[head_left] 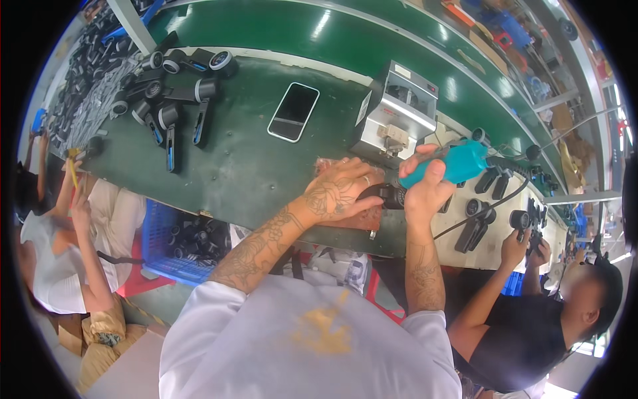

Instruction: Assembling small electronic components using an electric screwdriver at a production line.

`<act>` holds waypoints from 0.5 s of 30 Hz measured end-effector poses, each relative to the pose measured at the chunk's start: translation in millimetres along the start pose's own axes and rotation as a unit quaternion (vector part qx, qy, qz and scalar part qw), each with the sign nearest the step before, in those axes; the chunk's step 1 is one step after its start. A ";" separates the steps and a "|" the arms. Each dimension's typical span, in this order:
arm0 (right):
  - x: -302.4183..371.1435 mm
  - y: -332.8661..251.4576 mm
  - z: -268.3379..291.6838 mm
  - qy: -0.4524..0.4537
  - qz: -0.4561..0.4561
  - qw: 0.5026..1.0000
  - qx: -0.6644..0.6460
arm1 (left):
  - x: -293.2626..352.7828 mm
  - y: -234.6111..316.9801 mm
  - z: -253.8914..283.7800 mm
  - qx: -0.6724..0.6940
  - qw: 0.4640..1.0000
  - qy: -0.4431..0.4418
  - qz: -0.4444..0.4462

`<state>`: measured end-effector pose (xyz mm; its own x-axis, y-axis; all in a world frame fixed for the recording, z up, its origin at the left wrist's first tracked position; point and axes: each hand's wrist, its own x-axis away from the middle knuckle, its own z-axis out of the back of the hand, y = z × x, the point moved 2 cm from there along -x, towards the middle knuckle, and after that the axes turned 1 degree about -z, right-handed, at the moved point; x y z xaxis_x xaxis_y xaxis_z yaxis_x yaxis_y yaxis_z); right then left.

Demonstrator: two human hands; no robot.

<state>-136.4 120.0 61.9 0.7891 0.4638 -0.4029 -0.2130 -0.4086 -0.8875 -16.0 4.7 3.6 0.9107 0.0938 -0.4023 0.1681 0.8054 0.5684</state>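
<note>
Wearer's white shirt (306, 346) is nearest, yellowish stain on the chest. Both forearms reach to the bench front. Left hand (340, 189), ring on one finger, lies palm down over a reddish pad (359, 221); fingers straight and mostly side by side, thumb and forefinger bracketing a black part (393, 196), round end facing right. So the part sits over the pad's right end, between the two hands. Right hand (425, 193) has its fingers curled round a teal power tool (458, 163), narrow end aimed left; can't tell if its tip touches the part, hand's in the way. Blue basket (151, 236) of black pieces sits below the bench, left side. Green bench (246, 176) carries a phone (293, 112) beyond the left hand and a cluster of black handheld units (179, 100) further left. Silver machine (405, 126) stands just past the tool hand. More black units (475, 226) on the cream surface (508, 229) at right, where a dark-shirted co-worker (518, 332) handles another. Far left: big heap of black parts (80, 113).
</note>
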 end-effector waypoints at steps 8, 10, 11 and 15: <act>5.2 15.3 0.4 0.005 -0.003 1.000 -0.001 | 1.0 1.1 -1.9 -0.009 1.000 -0.012 0.010; 5.1 16.2 0.0 0.007 0.000 1.000 -0.002 | -0.4 0.2 -3.1 -0.017 1.000 -0.012 0.015; 5.4 16.9 0.2 0.006 0.004 1.000 -0.002 | -0.9 0.3 -2.8 -0.016 1.000 -0.016 0.015; 3.3 17.8 -0.8 0.011 -0.006 1.000 0.006 | -0.6 0.5 0.1 -0.023 1.000 -0.017 0.010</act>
<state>-137.1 113.6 45.0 0.8037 0.4515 -0.3877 -0.2101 -0.3943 -0.8946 -16.4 4.9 4.2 0.9259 0.0913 -0.3666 0.1330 0.8295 0.5425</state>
